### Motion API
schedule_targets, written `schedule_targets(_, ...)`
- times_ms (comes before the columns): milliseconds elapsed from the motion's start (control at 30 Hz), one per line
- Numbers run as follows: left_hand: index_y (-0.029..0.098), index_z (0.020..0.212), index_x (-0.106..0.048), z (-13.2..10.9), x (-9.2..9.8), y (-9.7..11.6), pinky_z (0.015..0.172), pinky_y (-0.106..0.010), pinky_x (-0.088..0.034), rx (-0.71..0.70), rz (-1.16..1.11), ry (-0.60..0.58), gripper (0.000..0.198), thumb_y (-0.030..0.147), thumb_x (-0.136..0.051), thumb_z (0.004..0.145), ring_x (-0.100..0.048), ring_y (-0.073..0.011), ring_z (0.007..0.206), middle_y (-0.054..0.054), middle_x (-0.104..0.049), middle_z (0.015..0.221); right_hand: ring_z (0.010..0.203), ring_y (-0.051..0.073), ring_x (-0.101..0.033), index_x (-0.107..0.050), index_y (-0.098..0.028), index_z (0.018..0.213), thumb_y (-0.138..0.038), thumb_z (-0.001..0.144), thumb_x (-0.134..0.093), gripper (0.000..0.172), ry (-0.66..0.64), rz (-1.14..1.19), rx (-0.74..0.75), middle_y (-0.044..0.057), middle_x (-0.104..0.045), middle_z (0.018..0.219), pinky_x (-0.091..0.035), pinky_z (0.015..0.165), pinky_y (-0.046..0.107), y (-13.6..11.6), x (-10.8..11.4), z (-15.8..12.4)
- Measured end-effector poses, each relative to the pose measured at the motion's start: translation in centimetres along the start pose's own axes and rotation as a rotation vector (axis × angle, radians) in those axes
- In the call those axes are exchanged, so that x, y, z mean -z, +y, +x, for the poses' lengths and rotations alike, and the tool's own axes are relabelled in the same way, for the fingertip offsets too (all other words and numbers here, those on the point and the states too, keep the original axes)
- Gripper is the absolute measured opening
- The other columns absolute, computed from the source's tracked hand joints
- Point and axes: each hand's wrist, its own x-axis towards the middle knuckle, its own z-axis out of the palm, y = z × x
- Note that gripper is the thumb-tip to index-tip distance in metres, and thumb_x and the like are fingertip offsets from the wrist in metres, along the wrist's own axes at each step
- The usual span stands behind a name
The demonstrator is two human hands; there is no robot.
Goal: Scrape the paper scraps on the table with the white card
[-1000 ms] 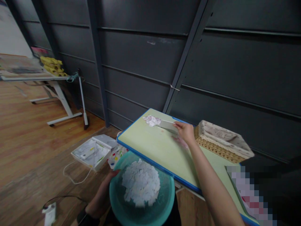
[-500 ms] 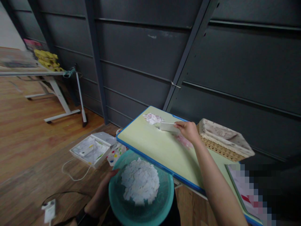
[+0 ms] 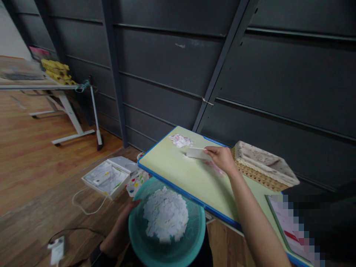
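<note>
My right hand grips the end of a flat white rectangular piece, standing on edge at the pale green tabletop; whether it is a card or a thin box I cannot tell. Just beyond it lies a small heap of white and pinkish paper scraps. A pink patch shows on the table beneath my wrist. My left hand is closed on the rim of a teal plastic basket, its thumb over the edge. Inside that basket is a mound of small white paper pieces.
A lined wicker basket stands at the table's back right, with a framed sheet nearer me. On the floor to the left are an open white box, a cable and a white plug strip. A dark panelled wall rises behind the table.
My right hand has drawn the white piece a little toward me, away from the scrap heap. The left hand and the teal basket have stayed in place.
</note>
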Motion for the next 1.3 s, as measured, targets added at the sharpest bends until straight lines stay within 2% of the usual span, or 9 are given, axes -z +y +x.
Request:
schedule_targets(167,0.007,0.130,-0.045,-0.1,-0.4,0.1,0.057,-0.029,-0.050,-0.014,0.029,-0.010,0.055,0.034,-0.057,0.083,-0.066,-0.0181,0.061,-0.005,-0.076,0.072,0.082,0.022,-0.069,-0.075,-0.026,0.090,-0.034,0.085,-0.053,0.024,0.042,0.011,-0.002,0.004,-0.073,0.090,-0.048,0.068,0.026,-0.2,0.1,-0.1)
schedule_targets(267,0.010,0.132,-0.043,0.0,-0.3,0.0,0.066,-0.032,-0.052,-0.033,-0.006,-0.015,0.057,0.033,-0.057,0.083,-0.069,-0.0205,0.071,-0.007,-0.077,0.085,0.083,0.022,-0.069,-0.075,-0.026,0.090,-0.035,0.085,-0.053,0.024,0.027,0.006,0.001,0.003,-0.073,0.090,-0.048,0.068,0.025,-0.4,-0.1,-0.2)
schedule_targets(333,0.009,0.133,-0.042,0.1,-0.2,0.0,0.066,-0.031,-0.052,-0.015,-0.018,-0.011,0.058,0.034,-0.057,0.083,-0.069,-0.0200,0.068,-0.007,-0.077,0.080,0.085,0.022,-0.069,-0.074,-0.027,0.092,-0.035,0.085,-0.053,0.024,0.014,-0.001,0.005,0.003,-0.073,0.091,-0.048,0.070,0.026,-0.5,-0.3,-0.2)
schedule_targets(433,0.006,0.128,-0.047,0.1,0.1,-0.1,0.065,-0.030,-0.051,0.023,-0.023,-0.011,0.055,0.034,-0.058,0.082,-0.069,-0.0199,0.067,-0.006,-0.077,0.074,0.088,0.023,-0.068,-0.074,-0.027,0.095,-0.034,0.086,-0.051,0.025,0.055,-0.012,-0.009,0.003,-0.072,0.095,-0.050,0.074,0.028,-0.6,-0.7,-0.2)
schedule_targets(600,0.011,0.125,-0.050,0.2,0.3,-0.2,0.072,-0.032,-0.052,0.014,-0.032,0.003,0.051,0.034,-0.060,0.081,-0.070,-0.0204,0.077,-0.007,-0.077,0.088,0.087,0.023,-0.069,-0.074,-0.025,0.093,-0.034,0.085,-0.052,0.025,0.127,0.036,-0.017,0.004,-0.072,0.096,-0.051,0.076,0.030,-0.7,-0.8,-0.9)
schedule_targets(833,0.008,0.123,-0.054,-0.6,-0.7,0.4,0.075,-0.033,-0.053,0.005,0.027,0.027,0.050,0.036,-0.059,0.081,-0.070,-0.0231,0.081,-0.009,-0.077,0.091,0.086,0.023,-0.069,-0.075,-0.027,0.090,-0.035,0.084,-0.054,0.023,0.085,0.096,-0.023,0.003,-0.073,0.093,-0.052,0.076,0.030,-1.0,-0.5,-1.6)
schedule_targets(1000,0.008,0.129,-0.046,-0.6,-1.0,0.5,0.071,-0.032,-0.053,0.020,0.023,0.034,0.057,0.036,-0.059,0.081,-0.070,-0.0215,0.075,-0.008,-0.077,0.085,0.086,0.023,-0.069,-0.075,-0.026,0.090,-0.036,0.083,-0.055,0.023,0.108,0.145,-0.038,0.003,-0.073,0.091,-0.052,0.074,0.029,-1.4,-0.4,-1.4)
schedule_targets(1100,0.009,0.127,-0.048,-0.4,-0.7,0.3,0.067,-0.031,-0.053,0.006,0.021,0.031,0.055,0.035,-0.060,0.080,-0.070,-0.0213,0.072,-0.006,-0.077,0.077,0.086,0.023,-0.069,-0.075,-0.027,0.089,-0.037,0.083,-0.055,0.023,0.079,0.172,-0.018,0.003,-0.073,0.092,-0.051,0.074,0.029,-1.7,-0.6,-1.4)
schedule_targets(1300,0.008,0.125,-0.051,-0.3,-0.6,0.2,0.072,-0.033,-0.053,0.016,0.011,0.004,0.052,0.036,-0.058,0.081,-0.070,-0.0224,0.078,-0.010,-0.077,0.090,0.085,0.023,-0.069,-0.075,-0.028,0.088,-0.037,0.083,-0.055,0.023,0.041,0.164,0.011,0.002,-0.073,0.092,-0.051,0.072,0.028,-1.9,-0.7,-1.3)
